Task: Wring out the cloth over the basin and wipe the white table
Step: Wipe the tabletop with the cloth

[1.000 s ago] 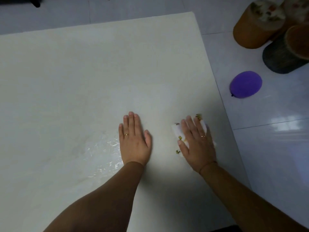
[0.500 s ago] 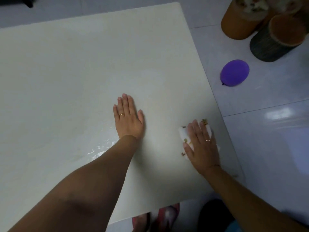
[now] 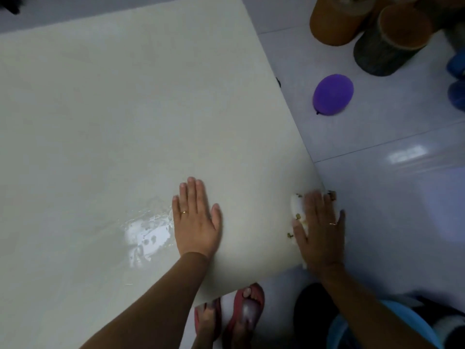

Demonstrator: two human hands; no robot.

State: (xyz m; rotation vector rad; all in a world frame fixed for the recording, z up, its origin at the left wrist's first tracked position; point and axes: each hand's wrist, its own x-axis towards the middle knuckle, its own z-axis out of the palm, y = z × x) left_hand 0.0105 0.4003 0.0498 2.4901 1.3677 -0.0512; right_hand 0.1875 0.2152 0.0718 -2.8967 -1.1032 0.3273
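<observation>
The white table (image 3: 125,109) fills the left and middle of the head view. My left hand (image 3: 196,220) lies flat on it with straight fingers, just right of a wet shiny patch (image 3: 146,235). My right hand (image 3: 320,230) presses flat on a white cloth with small yellow-green prints (image 3: 297,205) at the table's near right corner. Most of the cloth is hidden under the hand. A blue basin (image 3: 339,331) shows partly at the bottom right, below my right forearm.
On the tiled floor to the right lie a purple balloon (image 3: 332,94), an orange stool (image 3: 337,18) and a dark round stool (image 3: 392,39). My feet in red sandals (image 3: 244,313) stand under the table's near edge. Blue footwear (image 3: 456,79) sits at the right margin.
My right hand has slid the cloth toward the table's near right corner, reaching its edge. The left hand stays flat on the table. The view tilted down, showing feet and basin.
</observation>
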